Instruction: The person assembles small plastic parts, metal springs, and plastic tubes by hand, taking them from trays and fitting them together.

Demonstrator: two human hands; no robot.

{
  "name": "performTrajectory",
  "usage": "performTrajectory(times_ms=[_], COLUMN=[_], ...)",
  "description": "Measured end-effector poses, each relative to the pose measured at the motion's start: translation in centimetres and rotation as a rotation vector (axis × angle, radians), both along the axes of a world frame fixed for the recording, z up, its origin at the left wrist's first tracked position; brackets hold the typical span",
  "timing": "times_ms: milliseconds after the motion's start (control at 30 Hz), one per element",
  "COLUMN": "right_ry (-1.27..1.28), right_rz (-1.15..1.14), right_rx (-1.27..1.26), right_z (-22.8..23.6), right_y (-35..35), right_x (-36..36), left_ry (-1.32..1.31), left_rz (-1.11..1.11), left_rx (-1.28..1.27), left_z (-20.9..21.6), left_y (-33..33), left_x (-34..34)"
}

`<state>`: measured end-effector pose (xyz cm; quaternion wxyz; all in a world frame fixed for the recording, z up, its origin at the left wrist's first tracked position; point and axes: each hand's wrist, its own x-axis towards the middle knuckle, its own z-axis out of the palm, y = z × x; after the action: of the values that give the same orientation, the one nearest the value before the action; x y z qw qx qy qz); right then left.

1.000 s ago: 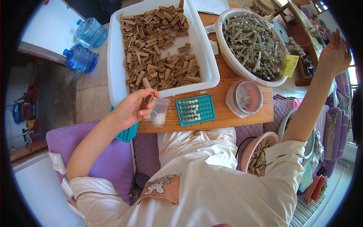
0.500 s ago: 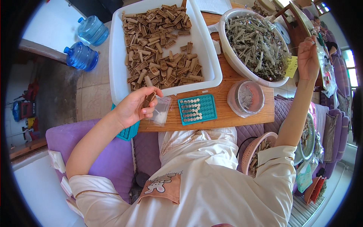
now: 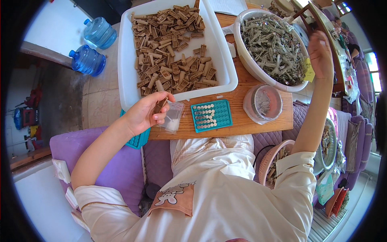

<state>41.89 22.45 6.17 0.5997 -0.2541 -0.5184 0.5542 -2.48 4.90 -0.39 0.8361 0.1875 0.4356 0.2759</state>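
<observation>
My left hand point(image 3: 147, 113) is closed round a brown hollow plastic shell point(image 3: 160, 105), just past the near left corner of a white tray point(image 3: 225, 68). Many similar brown shells point(image 3: 169, 52) are heaped in that tray. Raised at the far right is my right hand point(image 3: 321, 54), beside the rim of a white basin point(image 3: 238, 40); its fingers are blurred, and whether they hold anything is unclear. The basin is full of small parts in clear plastic point(image 3: 274, 48). Between the hands, a teal moulded tray point(image 3: 223, 113) carries rows of small round discs, silvery and whitish.
A small clear bag point(image 3: 172, 121) lies by my left wrist, above another teal tray point(image 3: 139, 140). A pinkish tub point(image 3: 277, 107) stands near the wooden table's point(image 3: 242, 127) right corner. A pink basket point(image 3: 264, 165) is beside me. Blue water bottles point(image 3: 88, 60) stand at left.
My right hand has moved left and slightly farther away, toward the basin, and its fingers have changed shape. My left hand keeps the brown shell in nearly the same place.
</observation>
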Motion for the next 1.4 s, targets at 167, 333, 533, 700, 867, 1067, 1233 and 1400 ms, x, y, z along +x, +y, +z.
performTrajectory(times_ms=[167,333,533,700,867,1067,1233,1400], right_ry=[-1.09,-0.011,0.058,-0.018,-0.169,-0.866,-0.837,-0.828], right_rz=[-0.559,0.068,0.135,0.048,0.086,0.074,-0.035,-0.087], right_rx=[0.012,0.018,-0.027,-0.006,-0.133,0.529,0.72,0.74], right_z=[0.5,0.3,0.4,1.4,0.0,-2.2,-4.5,-5.2], right_y=[0.5,0.6,2.2,-0.3,-6.6,-17.8,-20.4,-20.9], right_x=[-0.9,0.3,0.4,-1.0,-8.5,-18.7,-21.5,-22.4], left_ry=[-0.006,-0.002,0.004,-0.011,0.037,0.372,0.457,0.622], left_rz=[-0.002,-0.007,0.005,-0.008,-0.045,-0.219,-0.207,-0.236], left_rx=[-0.001,0.002,-0.002,0.009,0.179,0.696,0.676,0.813], left_z=[0.0,0.1,0.0,0.5,1.8,5.3,5.7,5.7], left_y=[-0.2,0.0,-0.1,0.0,-1.6,-5.2,-5.9,-5.5], left_x=[-0.1,0.1,0.1,0.6,1.1,3.4,3.7,3.5])
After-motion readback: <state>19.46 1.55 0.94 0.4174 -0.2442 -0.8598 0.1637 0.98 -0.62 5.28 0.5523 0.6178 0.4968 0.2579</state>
